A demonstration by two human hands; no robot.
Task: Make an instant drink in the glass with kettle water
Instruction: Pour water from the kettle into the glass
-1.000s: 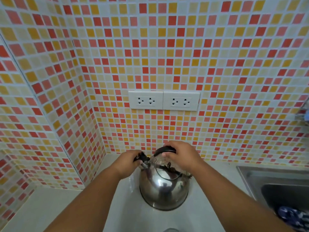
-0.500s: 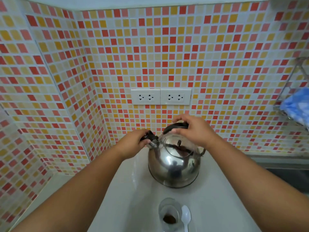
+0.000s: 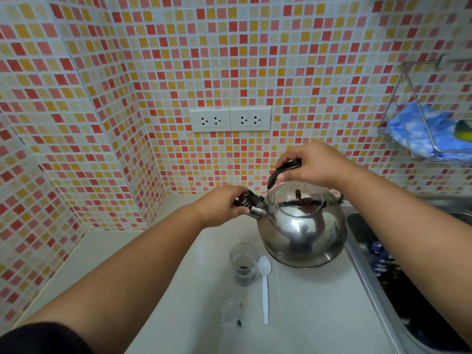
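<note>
My right hand (image 3: pixel 313 163) grips the kettle (image 3: pixel 301 226) handle, left hand (image 3: pixel 222 205) pinches the spout cap; I could scald those fingers, or overshoot the small glass (image 3: pixel 243 263) just beside it.

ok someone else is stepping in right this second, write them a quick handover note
Right hand grips the kettle by its black top handle; the kettle appears to sit on the counter.
Left hand holds the cap on the spout.
Glass stands in front of the kettle with dark powder in the bottom, no water yet. White spoon lies just right of it; an empty sachet lies nearer.
Left: pour the kettle water, stir.
</note>
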